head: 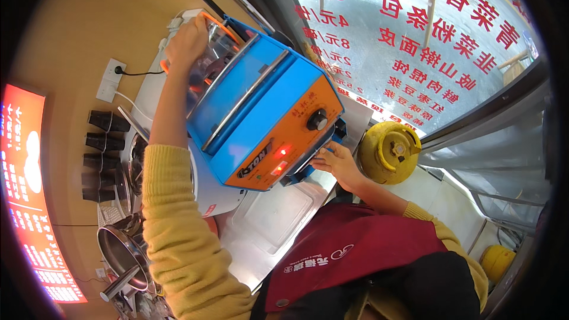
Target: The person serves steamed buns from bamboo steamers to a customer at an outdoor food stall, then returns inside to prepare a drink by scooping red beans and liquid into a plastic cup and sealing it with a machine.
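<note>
A blue sealing machine (262,111) with an orange front panel stands tilted in the view; a black knob (317,120) and lit red indicators show on the panel. Beyond its far side, my left hand (189,40) is closed on the orange rim of a clear plastic part, whose inside is partly hidden. My right hand (335,163) is at the machine's lower front, fingertips on a thin metal edge (306,156) below the panel. The fingers cover part of that edge.
A stainless steel counter (240,249) holds a clear lid or tray (275,211). At the left are stacked black cups (106,142), a steel pan (124,249) and a wall socket (111,81). A yellow gas cylinder (389,153) stands right of the machine, near a lettered window (364,22).
</note>
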`<action>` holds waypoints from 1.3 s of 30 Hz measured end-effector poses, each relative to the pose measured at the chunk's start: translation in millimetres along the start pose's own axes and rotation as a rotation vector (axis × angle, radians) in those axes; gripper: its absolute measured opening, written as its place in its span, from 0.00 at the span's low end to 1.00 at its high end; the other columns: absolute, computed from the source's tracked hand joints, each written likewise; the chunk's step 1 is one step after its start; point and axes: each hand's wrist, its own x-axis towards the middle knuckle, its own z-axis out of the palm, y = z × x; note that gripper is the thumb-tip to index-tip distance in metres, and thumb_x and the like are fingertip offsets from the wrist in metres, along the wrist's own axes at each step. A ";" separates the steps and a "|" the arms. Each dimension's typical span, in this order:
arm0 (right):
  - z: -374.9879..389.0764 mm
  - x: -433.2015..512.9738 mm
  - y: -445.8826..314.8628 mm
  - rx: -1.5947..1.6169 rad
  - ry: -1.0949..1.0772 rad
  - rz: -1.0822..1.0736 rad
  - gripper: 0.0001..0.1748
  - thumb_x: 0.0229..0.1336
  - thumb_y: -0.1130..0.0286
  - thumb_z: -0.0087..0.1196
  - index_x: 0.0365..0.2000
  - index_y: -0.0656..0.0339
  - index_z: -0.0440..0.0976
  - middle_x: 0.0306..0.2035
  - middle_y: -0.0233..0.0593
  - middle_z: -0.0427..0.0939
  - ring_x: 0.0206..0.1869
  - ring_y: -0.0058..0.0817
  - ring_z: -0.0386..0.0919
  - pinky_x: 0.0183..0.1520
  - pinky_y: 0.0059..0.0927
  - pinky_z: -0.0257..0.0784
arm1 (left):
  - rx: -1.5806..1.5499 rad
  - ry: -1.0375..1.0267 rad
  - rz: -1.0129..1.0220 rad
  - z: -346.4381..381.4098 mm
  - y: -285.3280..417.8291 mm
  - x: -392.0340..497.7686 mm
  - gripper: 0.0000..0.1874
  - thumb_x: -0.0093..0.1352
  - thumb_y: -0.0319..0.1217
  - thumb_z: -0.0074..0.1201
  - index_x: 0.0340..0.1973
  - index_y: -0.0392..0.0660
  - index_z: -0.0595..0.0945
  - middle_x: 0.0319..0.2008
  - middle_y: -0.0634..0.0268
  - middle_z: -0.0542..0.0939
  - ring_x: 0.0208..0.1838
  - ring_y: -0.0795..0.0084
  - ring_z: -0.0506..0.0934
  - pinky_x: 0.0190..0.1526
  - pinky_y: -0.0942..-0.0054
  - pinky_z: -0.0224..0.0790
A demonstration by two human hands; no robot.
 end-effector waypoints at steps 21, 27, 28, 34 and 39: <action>4.7 -2.8 2.1 -0.011 0.071 0.000 0.13 0.69 0.66 0.46 0.46 0.65 0.67 0.45 0.44 0.77 0.47 0.32 0.79 0.54 0.34 0.75 | 0.046 0.168 0.109 -12.8 -6.2 19.5 0.25 0.70 0.46 0.36 0.39 0.42 0.83 0.41 0.46 0.81 0.48 0.45 0.78 0.48 0.50 0.69; 6.4 -2.5 -0.2 -0.009 0.081 0.025 0.15 0.68 0.64 0.48 0.47 0.64 0.68 0.46 0.43 0.77 0.47 0.32 0.79 0.54 0.33 0.75 | -0.018 0.123 0.079 8.6 -0.7 -11.1 0.34 0.71 0.55 0.33 0.38 0.35 0.83 0.40 0.41 0.81 0.47 0.42 0.78 0.49 0.51 0.70; 6.6 -2.4 -0.6 -0.012 0.087 0.031 0.15 0.68 0.63 0.48 0.47 0.64 0.68 0.46 0.43 0.77 0.47 0.31 0.79 0.54 0.32 0.75 | -0.051 0.208 0.081 14.1 0.2 -12.6 0.36 0.71 0.56 0.32 0.38 0.35 0.83 0.40 0.40 0.81 0.47 0.42 0.78 0.49 0.52 0.70; 6.9 -4.0 -1.2 0.004 0.080 0.031 0.16 0.68 0.62 0.48 0.47 0.64 0.69 0.45 0.41 0.78 0.47 0.30 0.79 0.53 0.31 0.75 | -0.081 0.043 -0.008 13.7 -5.7 4.0 0.41 0.71 0.60 0.25 0.38 0.36 0.83 0.41 0.45 0.81 0.47 0.45 0.79 0.50 0.53 0.69; 6.9 -4.2 0.4 0.010 0.069 0.021 0.16 0.68 0.62 0.48 0.47 0.64 0.69 0.45 0.42 0.78 0.47 0.29 0.79 0.53 0.31 0.75 | -0.216 -0.238 -0.054 8.0 -24.3 37.6 0.42 0.70 0.62 0.20 0.43 0.41 0.83 0.49 0.49 0.80 0.57 0.48 0.74 0.59 0.56 0.60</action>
